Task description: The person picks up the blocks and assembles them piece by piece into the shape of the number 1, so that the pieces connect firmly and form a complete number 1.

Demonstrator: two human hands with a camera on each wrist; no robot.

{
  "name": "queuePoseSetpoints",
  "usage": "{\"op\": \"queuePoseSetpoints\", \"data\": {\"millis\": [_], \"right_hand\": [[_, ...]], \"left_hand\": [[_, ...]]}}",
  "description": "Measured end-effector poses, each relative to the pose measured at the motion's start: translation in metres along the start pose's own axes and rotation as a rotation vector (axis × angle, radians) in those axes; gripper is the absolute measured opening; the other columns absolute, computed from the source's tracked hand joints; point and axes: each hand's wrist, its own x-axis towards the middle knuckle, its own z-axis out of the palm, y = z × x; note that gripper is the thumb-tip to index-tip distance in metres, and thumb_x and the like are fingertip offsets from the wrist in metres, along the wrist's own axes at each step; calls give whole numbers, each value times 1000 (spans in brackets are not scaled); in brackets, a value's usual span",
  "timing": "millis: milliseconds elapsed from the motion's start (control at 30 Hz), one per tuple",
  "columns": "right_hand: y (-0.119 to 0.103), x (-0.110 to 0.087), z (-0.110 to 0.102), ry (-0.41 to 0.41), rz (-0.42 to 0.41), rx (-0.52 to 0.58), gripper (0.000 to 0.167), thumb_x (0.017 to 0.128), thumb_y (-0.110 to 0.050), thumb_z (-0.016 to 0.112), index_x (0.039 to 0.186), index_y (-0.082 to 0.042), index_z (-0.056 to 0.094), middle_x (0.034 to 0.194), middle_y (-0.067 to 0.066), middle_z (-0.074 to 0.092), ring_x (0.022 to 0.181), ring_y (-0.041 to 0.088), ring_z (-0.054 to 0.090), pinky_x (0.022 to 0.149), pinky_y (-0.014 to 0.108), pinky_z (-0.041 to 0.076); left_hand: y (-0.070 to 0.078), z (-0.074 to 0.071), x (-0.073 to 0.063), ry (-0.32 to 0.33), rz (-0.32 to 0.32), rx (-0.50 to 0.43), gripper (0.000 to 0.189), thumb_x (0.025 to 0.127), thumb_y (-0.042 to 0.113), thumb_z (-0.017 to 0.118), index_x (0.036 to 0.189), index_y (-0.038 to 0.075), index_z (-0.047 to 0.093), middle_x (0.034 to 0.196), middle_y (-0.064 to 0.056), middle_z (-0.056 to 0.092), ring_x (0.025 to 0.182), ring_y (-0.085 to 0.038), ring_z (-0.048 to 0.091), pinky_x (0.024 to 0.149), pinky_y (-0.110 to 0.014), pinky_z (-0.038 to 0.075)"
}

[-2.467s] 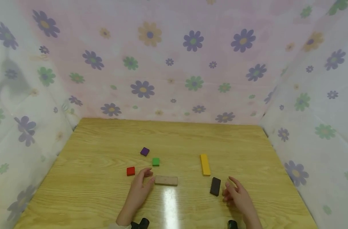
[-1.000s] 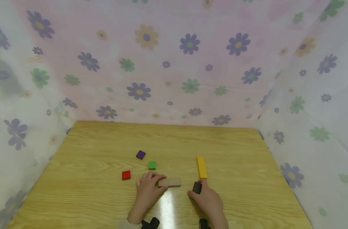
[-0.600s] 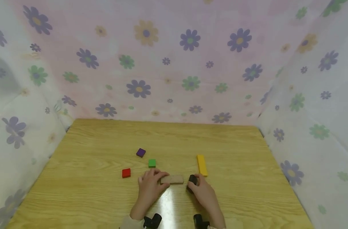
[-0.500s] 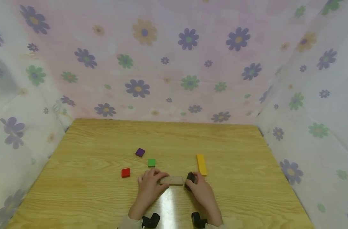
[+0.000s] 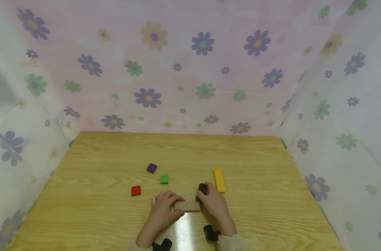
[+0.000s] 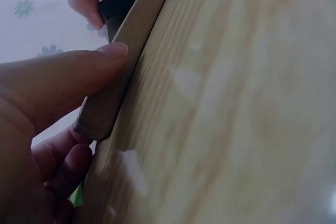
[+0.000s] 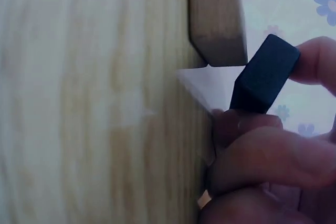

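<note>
Here's the right sleeve [image 5: 231, 243], pale cream and softly creased at the cuff; just left of that sleeve, a black wrist unit [image 5: 209, 233], bent like an elbow, blunt and rounded at its end; well left of it, a matching black piece [image 5: 166, 244], and past that a sliver of pale left sleeve [image 5: 134, 248]; beyond it, right hand [image 5: 214, 205] and left hand [image 5: 163, 210], both bare.
</note>
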Motion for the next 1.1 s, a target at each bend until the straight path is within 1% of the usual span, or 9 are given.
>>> {"op": "queuePoseSetpoints", "data": {"millis": [133,233,300,433,533,733,833,1000,1100], "right_hand": [[1,-2,-1,-23,-23,17,48,84,-42,54,122,-14,48,103,9,59,84,21,55,66,36,42],[0,-5,0,-36,-39,9,49,84,-42,54,123,-13,48,104,9,59,84,21,55,66,37,43],[-2,-7,2,-32,-52,-24,49,83,-42,55,123,-14,49,101,8,60,80,20,55,63,35,42],[-8,-9,6,-11,-78,-94,49,80,-40,57,121,-14,49,91,6,60,67,17,52,55,32,38],[-12,-10,8,-3,-79,-138,50,79,-38,57,121,-14,48,82,5,59,60,17,48,50,31,36],[-17,-11,14,30,-68,-222,48,78,-39,56,120,-15,49,74,5,59,54,17,46,46,31,33],[-18,-11,18,47,-79,-238,47,78,-38,55,119,-15,50,76,6,60,55,17,47,47,31,33],[-20,-10,24,41,-132,-261,47,77,-35,56,118,-13,51,87,5,62,59,16,49,49,30,34],[-21,-10,27,33,-137,-263,47,76,-35,56,118,-15,51,90,4,63,62,15,50,50,30,35]], "left_hand": [[4,2,-7,-5,9,-13,30,72,47,67,99,37,61,96,16,50,91,-12,42,77,-42,21],[6,3,-11,-6,16,-22,29,72,46,68,99,37,61,96,17,49,90,-11,42,78,-42,21],[6,3,-12,-4,19,-25,29,72,45,68,99,37,61,95,17,49,90,-10,42,79,-43,21],[7,4,-11,-2,16,-12,29,73,46,67,100,38,60,94,17,48,90,-11,41,79,-44,21],[9,6,-10,-1,6,-4,29,73,48,66,100,38,61,93,17,47,89,-11,40,79,-45,21],[10,9,-8,-10,-27,24,32,71,56,63,99,41,60,93,17,46,89,-11,40,80,-46,20],[9,10,-8,-11,-42,29,33,70,59,62,98,42,60,93,17,46,89,-11,39,80,-46,20],[8,12,-8,1,-40,47,37,70,61,60,99,39,62,93,17,46,90,-11,40,80,-44,21],[8,11,-9,4,-38,48,37,71,60,61,100,37,62,94,17,47,90,-10,40,80,-44,21]]}}
